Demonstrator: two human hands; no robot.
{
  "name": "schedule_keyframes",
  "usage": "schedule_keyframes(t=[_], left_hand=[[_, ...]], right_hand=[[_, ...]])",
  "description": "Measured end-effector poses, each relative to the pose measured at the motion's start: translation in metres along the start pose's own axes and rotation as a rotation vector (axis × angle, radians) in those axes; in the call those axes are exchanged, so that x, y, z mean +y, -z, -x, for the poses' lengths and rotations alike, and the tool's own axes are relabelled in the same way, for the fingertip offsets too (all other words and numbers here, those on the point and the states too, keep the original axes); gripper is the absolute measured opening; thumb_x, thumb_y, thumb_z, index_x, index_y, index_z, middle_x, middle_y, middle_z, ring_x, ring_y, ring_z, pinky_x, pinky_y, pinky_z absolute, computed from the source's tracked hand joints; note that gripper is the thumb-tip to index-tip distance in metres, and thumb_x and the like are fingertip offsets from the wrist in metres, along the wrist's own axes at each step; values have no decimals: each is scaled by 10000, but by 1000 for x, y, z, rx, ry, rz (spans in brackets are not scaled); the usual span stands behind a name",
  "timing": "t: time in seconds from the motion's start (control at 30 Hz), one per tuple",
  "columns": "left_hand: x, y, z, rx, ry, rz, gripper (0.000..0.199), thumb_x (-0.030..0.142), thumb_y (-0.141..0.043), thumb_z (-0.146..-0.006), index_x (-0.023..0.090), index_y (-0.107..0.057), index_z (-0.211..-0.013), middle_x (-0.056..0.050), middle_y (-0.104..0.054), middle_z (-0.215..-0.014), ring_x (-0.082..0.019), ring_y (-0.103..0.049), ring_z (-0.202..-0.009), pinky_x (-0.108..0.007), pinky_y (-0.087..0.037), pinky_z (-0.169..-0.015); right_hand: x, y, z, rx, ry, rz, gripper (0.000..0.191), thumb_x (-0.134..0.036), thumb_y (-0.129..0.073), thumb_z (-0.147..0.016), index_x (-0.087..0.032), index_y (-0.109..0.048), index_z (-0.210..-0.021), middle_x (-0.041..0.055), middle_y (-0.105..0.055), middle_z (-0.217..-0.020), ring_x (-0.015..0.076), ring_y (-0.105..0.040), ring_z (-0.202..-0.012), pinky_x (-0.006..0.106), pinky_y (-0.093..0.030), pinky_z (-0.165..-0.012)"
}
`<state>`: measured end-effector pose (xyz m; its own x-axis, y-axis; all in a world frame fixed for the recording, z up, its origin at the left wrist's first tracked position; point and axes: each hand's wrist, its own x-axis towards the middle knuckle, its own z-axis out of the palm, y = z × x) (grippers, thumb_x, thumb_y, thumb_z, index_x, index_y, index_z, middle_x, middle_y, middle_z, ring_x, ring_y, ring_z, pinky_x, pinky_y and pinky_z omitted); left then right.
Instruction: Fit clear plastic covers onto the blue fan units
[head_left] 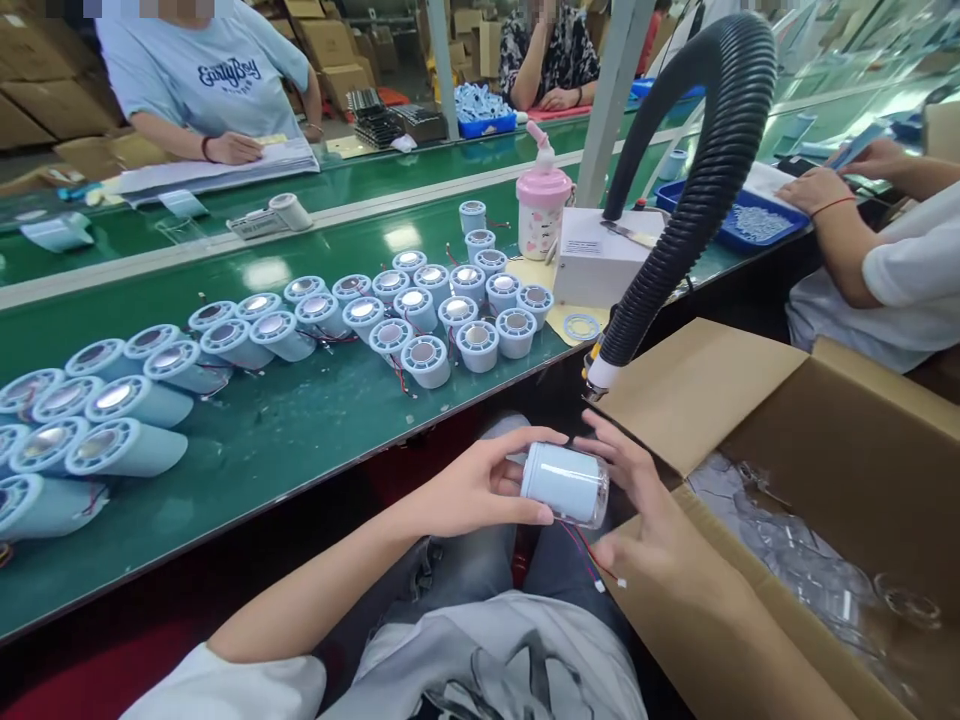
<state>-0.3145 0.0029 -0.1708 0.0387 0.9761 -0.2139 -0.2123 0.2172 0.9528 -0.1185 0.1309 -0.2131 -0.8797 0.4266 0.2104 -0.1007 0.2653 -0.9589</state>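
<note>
Gripping the blue cylinder (564,480) by its left end with left hand (499,482), with thumb (536,513) along its near side. Holding right hand (641,510) half-open just beside its right end, with fingers (621,443) curved and spread. Slanting left forearm (322,580) in from its lower left, right forearm (757,640) from its lower right.

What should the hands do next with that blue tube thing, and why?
Probably close the right hand gently around the clear end of the blue cylinder, keeping off the dangling wires: the left hand grips it from the other side, while the right hand is open beside that end.
</note>
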Motion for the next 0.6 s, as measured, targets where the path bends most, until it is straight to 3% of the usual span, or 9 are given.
schedule_keyframes(t=[0.03, 0.1, 0.13, 0.2, 0.33, 0.47, 0.6], left_hand=[[1, -2, 3, 0, 14, 7, 620, 215, -756, -731, 252, -484, -1287, -46, -591, -1095, -151, -618, -920, -313, -524, -849], [2, -5, 7, -10, 23, -28, 656, 251, -759, -730, 254, -469, -1318, -60, -602, -1098, -165, -631, -879, -333, -537, -812], [3, -6, 9, -13, 9, -67, 687, 259, -766, -722, 258, -461, -1337, -69, -602, -1123, -179, -635, -890, -345, -537, -817], [5, -7, 11, -22, -42, -140, 736, 233, -776, -707, 275, -451, -1366, -84, -579, -1224, -217, -619, -1013, -370, -513, -902], [2, -4, 12, -70, -76, -89, 724, 139, -737, -732, 281, -448, -1381, -89, -515, -1353, -240, -548, -1191, -386, -445, -1023], [-12, 1, 8, -86, 13, 53, 792, 160, -770, -700, 263, -417, -1402, -102, -603, -1246, -247, -605, -1103, -407, -475, -968], [-31, -9, 8, -12, 60, 170, 852, 240, -842, -591, 240, -463, -1354, -78, -662, -1110, -239, -645, -1007, -372, -500, -900]], right_hand=[[-3, 1, 2, -9, 142, 135, 704, -361, -743, -794, -371, -374, -1393, 57, -329, -1508, 281, -412, -1318, 457, -396, -1069], [-9, 0, 6, -59, 249, 246, 614, -179, -703, -827, -400, -456, -1343, 15, -372, -1494, 264, -376, -1349, 447, -381, -1085], [-12, -1, 7, -66, 214, 203, 556, -168, -687, -837, -388, -502, -1313, 18, -429, -1458, 259, -414, -1325, 424, -421, -1055], [-16, -5, 9, -24, 1, -22, 467, -269, -702, -834, -341, -560, -1273, 53, -534, -1365, 267, -523, -1223, 392, -507, -958], [-20, -11, 9, 82, -376, -400, 425, -436, -755, -755, -303, -666, -1148, 64, -695, -1044, 235, -669, -861, 347, -583, -735], [-17, -15, 7, 100, -487, -397, 472, -411, -827, -660, -284, -707, -1099, 67, -718, -971, 232, -661, -762, 355, -578, -677], [-4, -24, 2, 50, -448, -380, 597, -603, -768, -626, -264, -708, -1113, 88, -701, -1106, 329, -643, -1018, 439, -539, -869]])
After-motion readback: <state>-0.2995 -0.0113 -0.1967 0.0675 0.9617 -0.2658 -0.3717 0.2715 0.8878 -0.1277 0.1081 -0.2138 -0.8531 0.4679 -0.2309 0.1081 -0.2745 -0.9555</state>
